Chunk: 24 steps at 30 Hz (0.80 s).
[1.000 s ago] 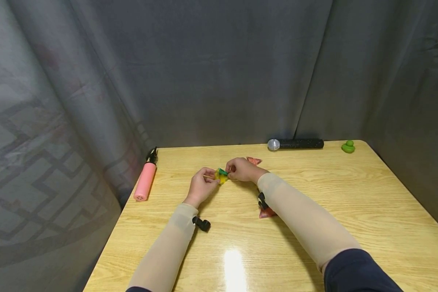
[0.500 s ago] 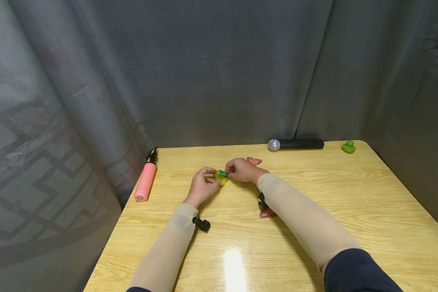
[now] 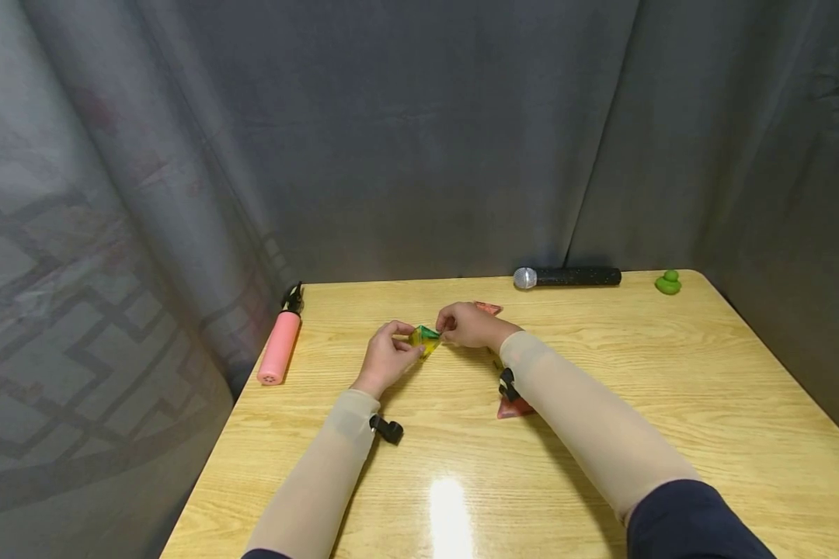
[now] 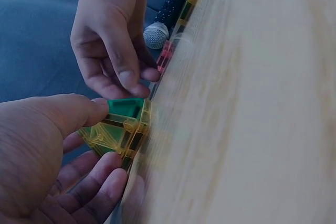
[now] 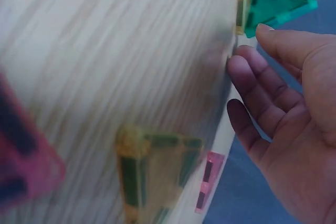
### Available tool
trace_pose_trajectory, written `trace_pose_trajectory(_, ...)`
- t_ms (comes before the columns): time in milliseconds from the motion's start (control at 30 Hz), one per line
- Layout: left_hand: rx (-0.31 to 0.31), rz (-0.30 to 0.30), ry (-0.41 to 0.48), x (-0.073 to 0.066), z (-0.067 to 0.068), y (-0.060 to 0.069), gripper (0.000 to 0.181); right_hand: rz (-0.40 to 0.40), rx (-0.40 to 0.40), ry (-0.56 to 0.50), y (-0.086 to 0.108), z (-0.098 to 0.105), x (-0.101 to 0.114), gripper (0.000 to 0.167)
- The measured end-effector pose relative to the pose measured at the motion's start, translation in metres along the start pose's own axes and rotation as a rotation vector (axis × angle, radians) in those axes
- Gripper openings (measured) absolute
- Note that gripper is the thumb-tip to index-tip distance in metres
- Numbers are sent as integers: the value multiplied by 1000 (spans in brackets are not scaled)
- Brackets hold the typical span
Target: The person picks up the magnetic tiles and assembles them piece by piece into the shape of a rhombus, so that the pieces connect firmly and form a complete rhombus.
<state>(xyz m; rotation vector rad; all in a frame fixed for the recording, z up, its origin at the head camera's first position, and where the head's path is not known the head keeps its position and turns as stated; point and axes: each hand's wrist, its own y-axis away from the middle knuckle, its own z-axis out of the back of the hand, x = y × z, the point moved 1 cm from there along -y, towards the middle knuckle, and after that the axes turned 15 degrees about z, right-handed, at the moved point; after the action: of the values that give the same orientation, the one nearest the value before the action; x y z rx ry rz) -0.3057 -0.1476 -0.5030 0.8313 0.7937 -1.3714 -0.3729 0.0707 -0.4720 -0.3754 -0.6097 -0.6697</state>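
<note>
In the right wrist view, the top edge cuts the yellow-and-green piece (image 5: 278,10), the left edge a blurred red tile (image 5: 42,166).

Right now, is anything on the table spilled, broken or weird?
Nothing looks spilled or broken. The microphone at the back of the table may seem odd, not matching the see-through yellow and green tiles in the left hand.

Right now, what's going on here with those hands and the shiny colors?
A person's left hand holds a small see-through shape made of yellow pieces and a green piece. The right hand is right beside the green piece; I can't tell if it's touching. Pink pieces and another yellow piece lie apart on the table.
</note>
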Motion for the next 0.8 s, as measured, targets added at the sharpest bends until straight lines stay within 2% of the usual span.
trace_pose_trajectory(300, -7, 17, -23, -4, 2, 2, 37, 28, -70, 5, 17, 7, 2, 11)
trace_pose_trajectory(533, -23, 13, -58, -1, 3, 2, 35, -10, -163, -4, 35, 11, 1, 14)
trace_pose_trajectory(800, -27, 12, -67, 1, 5, 1, 34, 20, -275, -15, 61, 18, 2, 11)
